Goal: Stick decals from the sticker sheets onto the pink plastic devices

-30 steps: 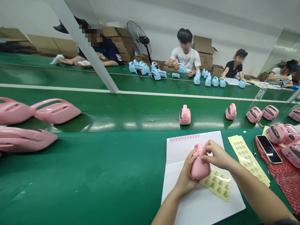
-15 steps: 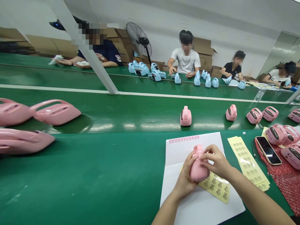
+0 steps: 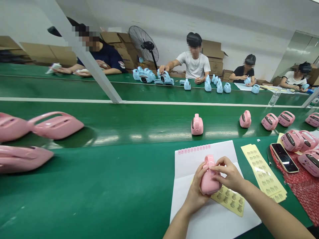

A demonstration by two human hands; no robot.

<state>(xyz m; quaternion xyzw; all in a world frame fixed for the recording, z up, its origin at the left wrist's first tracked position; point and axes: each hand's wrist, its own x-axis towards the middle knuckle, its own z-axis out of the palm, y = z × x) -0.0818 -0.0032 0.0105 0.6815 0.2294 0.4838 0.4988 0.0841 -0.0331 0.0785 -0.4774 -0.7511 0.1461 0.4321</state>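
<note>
A pink plastic device with a carrying handle (image 3: 209,184) is held tilted over a white sheet of paper (image 3: 194,166). My left hand (image 3: 198,189) is wrapped around its left side. My right hand (image 3: 228,172) has thumb and fingertips pinched together against the device's upper right side, just below the handle. Anything small between those fingertips is too tiny to make out. Beneath the device lies a yellow sticker sheet (image 3: 230,199), partly covered by it. Along the paper's top edge runs a row of small pink stickers (image 3: 194,149).
More yellow sticker sheets (image 3: 264,172), tweezers (image 3: 269,156), a phone (image 3: 284,158) and red bubble wrap (image 3: 301,196) lie on the right. Other pink devices (image 3: 197,124) stand around. A slanted white post (image 3: 84,56) rises at left. Across the bench, co-workers handle blue devices (image 3: 147,76).
My right fingertips have shifted slightly against the pink device, and both hands stay on it. A co-worker in a white shirt has reached over to the blue devices. The view has tilted slightly.
</note>
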